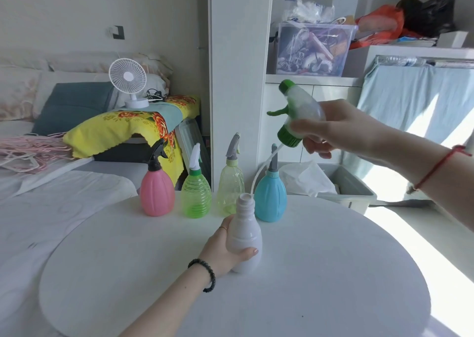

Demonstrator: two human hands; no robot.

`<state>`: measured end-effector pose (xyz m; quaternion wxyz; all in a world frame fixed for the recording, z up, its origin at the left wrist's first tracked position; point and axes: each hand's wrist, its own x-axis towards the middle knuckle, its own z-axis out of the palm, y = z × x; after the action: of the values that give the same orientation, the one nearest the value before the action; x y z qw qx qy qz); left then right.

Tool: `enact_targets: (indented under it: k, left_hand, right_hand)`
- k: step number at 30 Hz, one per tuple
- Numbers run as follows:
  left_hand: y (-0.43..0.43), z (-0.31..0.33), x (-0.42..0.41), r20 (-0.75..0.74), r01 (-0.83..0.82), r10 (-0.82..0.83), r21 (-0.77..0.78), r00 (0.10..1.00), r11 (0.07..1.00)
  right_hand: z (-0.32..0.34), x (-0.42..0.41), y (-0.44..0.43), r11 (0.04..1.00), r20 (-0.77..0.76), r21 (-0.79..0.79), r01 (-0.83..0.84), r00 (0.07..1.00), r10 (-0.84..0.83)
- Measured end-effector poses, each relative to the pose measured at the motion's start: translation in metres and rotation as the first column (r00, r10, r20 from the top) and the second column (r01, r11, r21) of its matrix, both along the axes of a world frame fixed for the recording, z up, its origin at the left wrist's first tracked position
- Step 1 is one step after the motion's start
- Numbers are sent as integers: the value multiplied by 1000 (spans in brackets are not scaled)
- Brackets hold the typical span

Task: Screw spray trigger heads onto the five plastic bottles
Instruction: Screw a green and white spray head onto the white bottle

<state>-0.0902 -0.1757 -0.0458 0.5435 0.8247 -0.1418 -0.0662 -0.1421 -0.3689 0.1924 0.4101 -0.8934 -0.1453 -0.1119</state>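
My left hand grips a white bottle that stands upright on the round white table, its threaded neck uncovered. My right hand holds a green and clear spray trigger head in the air, up and to the right of that neck. Its white dip tube curves down toward the bottle's mouth. Behind stand a pink bottle, a green ribbed bottle, a pale yellow-green bottle and a blue bottle, each with a trigger head on top.
A bed with white covers lies left of the table, with a small white fan on a yellow flowered cloth behind it. A grey bin sits beyond the table's far right edge. White cabinets and a clear storage box fill the back.
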Motion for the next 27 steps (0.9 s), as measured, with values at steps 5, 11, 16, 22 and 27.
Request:
enact_targets:
  k: [5, 11, 16, 22, 27]
  left_hand:
    - [0, -2, 0, 0, 4, -4, -14, 1000, 1000]
    - [0, -4, 0, 1, -4, 4, -50, 1000, 999]
    - [0, -5, 0, -1, -2, 2, -66, 1000, 998]
    - [-1, -6, -1, 5, -7, 7, -70, 1000, 998]
    - [-1, -8, 0, 21, -10, 12, -70, 1000, 998]
  right_hand:
    - [7, 4, 10, 996, 28, 83, 27, 999, -29]
    - [13, 7, 16, 996, 45, 82, 34, 998, -38]
    - [1, 19, 21, 996, 12, 44, 73, 997, -74]
    - [-63, 37, 42, 994, -181, -102, 38, 982, -56]
    - [-104, 51, 49, 999, -237, -10, 50, 970, -51]
